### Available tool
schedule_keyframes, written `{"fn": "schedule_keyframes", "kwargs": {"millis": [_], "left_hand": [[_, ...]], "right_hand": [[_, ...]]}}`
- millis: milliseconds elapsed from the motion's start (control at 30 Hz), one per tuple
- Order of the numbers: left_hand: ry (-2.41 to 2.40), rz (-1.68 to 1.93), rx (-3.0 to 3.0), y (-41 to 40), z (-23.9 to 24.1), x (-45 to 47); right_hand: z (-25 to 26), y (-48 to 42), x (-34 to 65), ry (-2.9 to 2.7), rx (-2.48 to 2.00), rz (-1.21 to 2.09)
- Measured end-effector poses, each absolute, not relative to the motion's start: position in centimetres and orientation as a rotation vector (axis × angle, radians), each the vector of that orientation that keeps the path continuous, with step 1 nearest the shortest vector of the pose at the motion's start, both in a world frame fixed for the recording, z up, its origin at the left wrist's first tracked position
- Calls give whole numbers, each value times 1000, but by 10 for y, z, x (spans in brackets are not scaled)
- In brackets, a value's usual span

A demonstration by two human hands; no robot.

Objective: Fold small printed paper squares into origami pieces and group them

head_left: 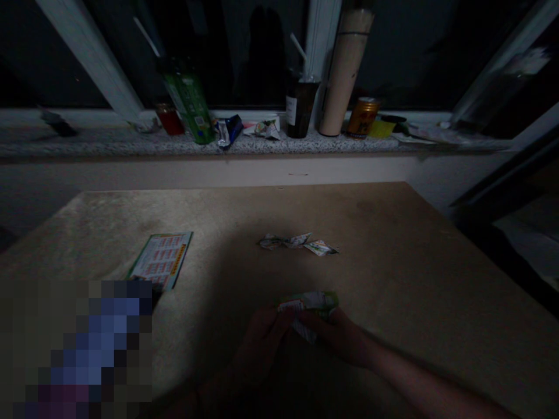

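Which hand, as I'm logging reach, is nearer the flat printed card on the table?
Left. The left hand is right of the printed card; the right hand is farther right.

The near sheet [323, 299] looks like thin, creased paper, the folded strips [300, 239] beyond likewise. The surface [384, 262] appears matt, the far sill [262, 149] speckled like stone, the can [363, 118] shiny metal, the wrapper [230, 129] glossy foil.

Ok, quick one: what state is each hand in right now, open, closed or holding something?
Left hand: closed, holding the printed paper.
Right hand: closed, holding the same printed paper.
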State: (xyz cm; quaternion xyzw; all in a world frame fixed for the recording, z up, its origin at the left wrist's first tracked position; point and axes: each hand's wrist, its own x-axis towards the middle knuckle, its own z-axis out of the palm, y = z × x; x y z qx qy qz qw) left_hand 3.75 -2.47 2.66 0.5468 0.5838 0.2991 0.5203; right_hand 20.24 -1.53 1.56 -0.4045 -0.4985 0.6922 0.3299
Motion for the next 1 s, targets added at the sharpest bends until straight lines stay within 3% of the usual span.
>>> {"fn": "schedule_keyframes", "kwargs": {"millis": [500, 700, 1000], "left_hand": [[1415, 714, 1241, -22, 34, 37], [1458, 780, 1256, -20, 27, 38], [1469, 780, 1188, -20, 30, 39]], "right_hand": [[17, -16, 204, -1170, -963, 1929], [1, -12, 210, -800, -777, 1929], [5, -9, 205, -741, -883, 1973]]}}
